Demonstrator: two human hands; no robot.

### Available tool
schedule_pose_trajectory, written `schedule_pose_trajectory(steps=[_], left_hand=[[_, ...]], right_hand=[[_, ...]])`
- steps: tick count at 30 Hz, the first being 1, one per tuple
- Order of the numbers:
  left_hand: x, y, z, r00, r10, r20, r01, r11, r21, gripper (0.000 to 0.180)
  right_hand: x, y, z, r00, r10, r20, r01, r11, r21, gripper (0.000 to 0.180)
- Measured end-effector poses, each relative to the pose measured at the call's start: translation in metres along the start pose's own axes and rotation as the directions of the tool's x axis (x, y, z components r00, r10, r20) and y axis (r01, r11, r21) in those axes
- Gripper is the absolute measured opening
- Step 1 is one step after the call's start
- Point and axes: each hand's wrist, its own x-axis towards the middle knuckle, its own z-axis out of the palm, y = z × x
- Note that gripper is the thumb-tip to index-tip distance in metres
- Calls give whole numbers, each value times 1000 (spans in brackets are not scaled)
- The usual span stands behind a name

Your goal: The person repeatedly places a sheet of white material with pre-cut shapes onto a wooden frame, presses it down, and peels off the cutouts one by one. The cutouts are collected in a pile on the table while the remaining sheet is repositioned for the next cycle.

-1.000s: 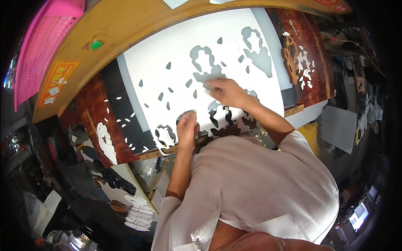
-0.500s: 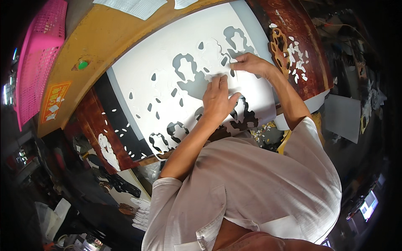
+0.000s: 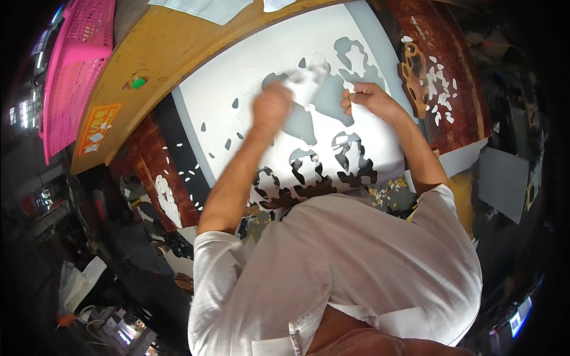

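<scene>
A white sheet point(image 3: 217, 71) with several shaped openings lies over a grey board, dark grey showing through the gaps. My left hand point(image 3: 273, 107), smeared by motion, is closed over the sheet's middle. From its fingers a blurred white cut-out piece point(image 3: 309, 78) reaches to the right, beside a large grey opening point(image 3: 333, 98). To the right of that opening is my right hand point(image 3: 369, 99), its fingers curled and pinched together just over the sheet. Anything between those fingertips is too small to tell. The sheet's near edge curves down toward my shirt.
A brown scalloped cutting die point(image 3: 414, 77) and scattered white scraps point(image 3: 440, 92) lie on the red-brown surface at right. More white bits point(image 3: 168, 202) are at left. A yellow machine beam point(image 3: 172, 56) with a green button point(image 3: 138, 83) spans the far side, with a pink basket point(image 3: 80, 71) beyond.
My left hand has moved left and lifted off the sheet with a white cut-out piece, leaving a large grey opening. My right hand has curled its fingers. The whole view has shifted slightly.
</scene>
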Motion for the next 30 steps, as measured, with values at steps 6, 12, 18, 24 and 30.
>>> schedule_pose_trajectory(steps=[6, 12, 18, 24, 30], left_hand=[[16, -151, -142, 601, -755, -263, 637, 651, -413, 38], [-66, -152, -191, 707, -656, -264, 337, 640, -691, 27], [-92, -110, -195, 843, -524, -117, 225, 543, -809, 28], [-128, -57, -147, 904, -411, 114, 203, 181, -962, 28], [-163, -49, -115, 875, -368, 315, 346, 18, -938, 32]], right_hand=[[7, 23, 5, 975, -123, -187, 87, 978, -190, 23], [2, 17, 26, 760, -521, -389, 180, 744, -644, 28], [-20, -41, 122, 760, -600, -249, 511, 789, -342, 25], [-28, -58, 253, 766, -642, -34, 559, 691, -457, 28], [-40, -44, 282, 912, -379, -153, 288, 861, -420, 25]])
